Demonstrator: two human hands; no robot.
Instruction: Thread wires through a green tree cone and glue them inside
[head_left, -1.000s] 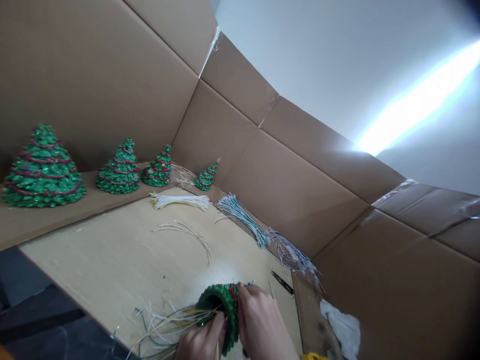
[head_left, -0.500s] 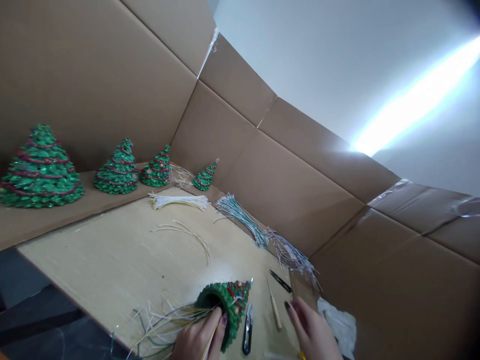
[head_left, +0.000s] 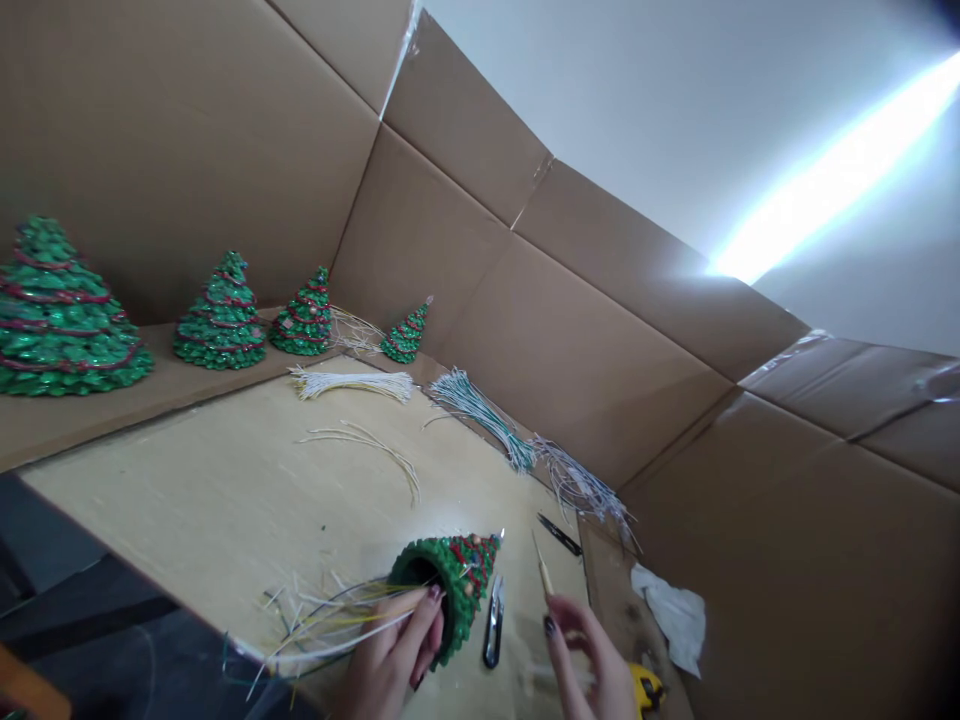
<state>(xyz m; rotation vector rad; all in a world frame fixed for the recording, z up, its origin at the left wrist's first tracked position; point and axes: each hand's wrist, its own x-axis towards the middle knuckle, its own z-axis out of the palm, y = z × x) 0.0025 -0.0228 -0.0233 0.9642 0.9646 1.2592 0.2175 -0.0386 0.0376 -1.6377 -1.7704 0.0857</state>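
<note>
A small green Christmas tree [head_left: 466, 595] with red garland and coloured ornaments lies on its side, its hollow base facing left. My left hand [head_left: 394, 640] is at that opening, its fingers closed on thin wires [head_left: 330, 615] that trail out leftward in white, yellow and dark strands. Inside the hollow, the fingertips are partly hidden. To the right, my right hand [head_left: 589, 655] has thumb and finger closed round the handle of an awl [head_left: 545, 577], whose thin metal point faces away from me. Between the tree and that hand lie thread snips [head_left: 494, 625].
Several finished-looking trees [head_left: 220, 318] stand along a cardboard ledge at the back left. Bundles of white wires [head_left: 352, 385], green-white wires [head_left: 487, 420] and purplish wires [head_left: 581, 485] line the far edge. Black snips [head_left: 559, 535], a white cloth [head_left: 673, 615] and a yellow tool [head_left: 646, 690] lie right.
My right hand has moved left and forward onto the awl's handle. My left hand has turned slightly at the tree's opening. The whole view has shifted a little.
</note>
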